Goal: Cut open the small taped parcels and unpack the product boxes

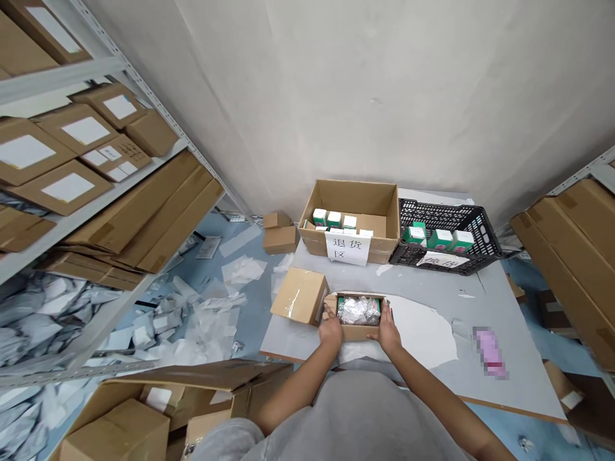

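Note:
A small open cardboard box [358,333] sits at the table's near edge, in front of my body. Crumpled clear bubble wrap [358,310] fills it, with green edges of something showing at both ends. My left hand [330,328] holds the box's left end, fingers along its side. On the opposite end, my right hand [388,329] presses with the thumb at the front wall. A closed brown carton [298,294] stands just left of my left hand. Beneath and right of the small box lies a white paper sheet [425,330].
Behind stand a large open carton [314,240] and a black plastic crate [473,259], both holding green-and-white boxes. A blurred pink item [490,351] lies right on the table [519,378]. Shelves of cartons [70,186] rise at left; a big box [192,378] stands near my left arm.

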`<state>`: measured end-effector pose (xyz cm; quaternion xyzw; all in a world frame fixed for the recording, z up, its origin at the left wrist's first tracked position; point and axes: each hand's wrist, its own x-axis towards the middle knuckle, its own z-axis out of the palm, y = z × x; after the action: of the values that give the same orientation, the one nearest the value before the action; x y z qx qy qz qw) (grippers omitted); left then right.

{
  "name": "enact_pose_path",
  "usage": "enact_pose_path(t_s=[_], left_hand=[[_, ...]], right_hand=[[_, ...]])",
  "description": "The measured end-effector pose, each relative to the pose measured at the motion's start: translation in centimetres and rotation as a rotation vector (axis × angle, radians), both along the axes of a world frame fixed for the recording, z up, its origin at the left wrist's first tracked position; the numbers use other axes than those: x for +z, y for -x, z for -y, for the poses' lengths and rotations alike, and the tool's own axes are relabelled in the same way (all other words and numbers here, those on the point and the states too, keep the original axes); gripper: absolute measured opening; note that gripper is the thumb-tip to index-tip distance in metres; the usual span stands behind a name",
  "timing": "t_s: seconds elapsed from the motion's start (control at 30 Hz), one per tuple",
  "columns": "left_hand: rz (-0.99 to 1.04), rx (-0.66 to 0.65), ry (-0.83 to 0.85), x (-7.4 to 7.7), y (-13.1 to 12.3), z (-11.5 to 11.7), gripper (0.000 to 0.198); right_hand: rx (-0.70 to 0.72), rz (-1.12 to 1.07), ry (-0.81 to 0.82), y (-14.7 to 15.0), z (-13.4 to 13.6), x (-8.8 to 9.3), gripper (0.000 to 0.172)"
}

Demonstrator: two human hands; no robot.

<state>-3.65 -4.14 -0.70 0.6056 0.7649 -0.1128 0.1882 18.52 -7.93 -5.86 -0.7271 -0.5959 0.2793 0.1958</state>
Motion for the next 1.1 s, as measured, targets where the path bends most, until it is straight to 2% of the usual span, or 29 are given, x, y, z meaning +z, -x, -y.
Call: enact_pose_path(t_s=[0.13,0.23,0.33,0.43,0.6,0.77,0.83,0.97,1.1], left_hand=[[-0.177,-0.068,-0.023,1.0,-2.1,-1.2,0.055],[-0.134,-0.129,-0.089,1.3,-2.7,-1.5,0.048],[-0.051,-0.139,-0.166,0.8,-2.1,-1.1,0.046],[0.017,-0.142,-0.186,0.2,-1.2,-0.8,0.049],[0.106,-0.146,-0.222,-0.4,-0.9,-1.3,0.072],[0.109,-0.12,-0.224,0.1,-0.9,-2.5,0.066],[0.092,-0.073,-0.276,0.2,-0.8,-2.8,0.061],[0.122,-0.018,-0.357,0.5,-0.9,-3.8,0.064],[0.177,-0.04,-0.289,1.3,-1.6,-5.4,0.069]], right_hand=[[-0.01,-0.026,0.023,0.1,-0.4,0.2,0.13],[0.02,-0.006,0.033,0.1,-0.8,0.5,0.129],[0.035,0.038,0.056,0.4,-1.0,1.0,0.135],[0.043,0.071,0.086,0.7,-1.1,1.7,0.143],[0.07,0.127,0.121,0.8,-1.9,3.3,0.148],[0.1,0.138,0.209,-0.1,-3.1,3.9,0.148],[0.039,0.073,0.197,-0.7,-3.5,3.7,0.135],[-0.218,-0.01,0.097,-1.5,-5.1,3.5,0.077],[-0.264,-0.003,-0.037,-1.2,-7.6,3.9,0.057]])
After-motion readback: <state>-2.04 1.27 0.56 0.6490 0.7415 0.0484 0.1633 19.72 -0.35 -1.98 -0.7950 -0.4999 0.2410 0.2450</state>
